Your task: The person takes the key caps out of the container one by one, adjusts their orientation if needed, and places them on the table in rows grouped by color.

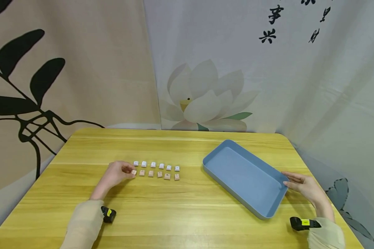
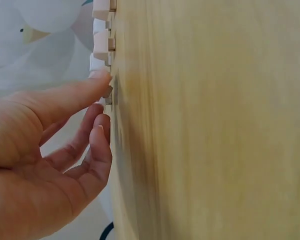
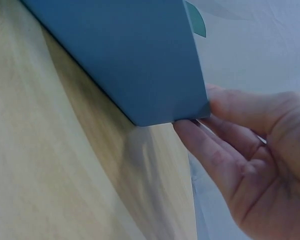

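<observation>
My left hand (image 1: 119, 171) pinches a pale pink keycap (image 1: 133, 172) at the left end of the front row. In the left wrist view, the thumb and fingertips (image 2: 97, 117) close around it and largely hide it. Beside it, more pink keycaps (image 1: 151, 173) run to the right, with a row of white keycaps (image 1: 153, 165) just behind them. Over at the right, my right hand (image 1: 305, 186) grips the right corner of a blue rectangular tray (image 1: 249, 176), fingers and thumb on opposite sides of its wall. The tray lies at a slant, its inside bare.
A light wooden table (image 1: 162, 221) carries everything. Behind it hangs a cloth backdrop (image 1: 205, 41) printed with a lotus, leaves and characters. Each wrist wears a small black camera (image 1: 109, 214).
</observation>
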Demonstrator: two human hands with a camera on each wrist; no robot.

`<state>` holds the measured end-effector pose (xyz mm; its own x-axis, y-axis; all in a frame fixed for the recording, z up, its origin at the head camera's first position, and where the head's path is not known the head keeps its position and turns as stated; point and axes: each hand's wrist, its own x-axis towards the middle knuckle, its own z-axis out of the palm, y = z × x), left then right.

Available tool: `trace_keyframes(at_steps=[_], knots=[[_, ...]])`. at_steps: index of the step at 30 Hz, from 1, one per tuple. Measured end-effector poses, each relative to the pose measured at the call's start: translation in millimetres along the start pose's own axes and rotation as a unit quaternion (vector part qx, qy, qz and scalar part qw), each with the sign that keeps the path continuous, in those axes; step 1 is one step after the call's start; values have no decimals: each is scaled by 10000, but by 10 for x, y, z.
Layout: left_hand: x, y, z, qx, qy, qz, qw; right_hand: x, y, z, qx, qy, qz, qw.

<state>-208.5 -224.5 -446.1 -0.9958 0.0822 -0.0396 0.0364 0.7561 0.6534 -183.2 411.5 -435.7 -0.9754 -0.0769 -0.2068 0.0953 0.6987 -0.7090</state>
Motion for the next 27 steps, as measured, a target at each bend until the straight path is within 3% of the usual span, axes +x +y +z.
trace_keyframes(at_steps=[13, 19, 27], knots=[[32, -21, -6, 0, -38, -168, 9999, 0, -3, -2, -13, -48, 14, 10000], [15, -29, -45, 4, -102, -96, 9999, -4, -18, -6, -11, -50, 26, 10000], [-19, -20, -116, -136, -339, -88, 9993, 2, -35, -3, -57, -37, 29, 10000]])
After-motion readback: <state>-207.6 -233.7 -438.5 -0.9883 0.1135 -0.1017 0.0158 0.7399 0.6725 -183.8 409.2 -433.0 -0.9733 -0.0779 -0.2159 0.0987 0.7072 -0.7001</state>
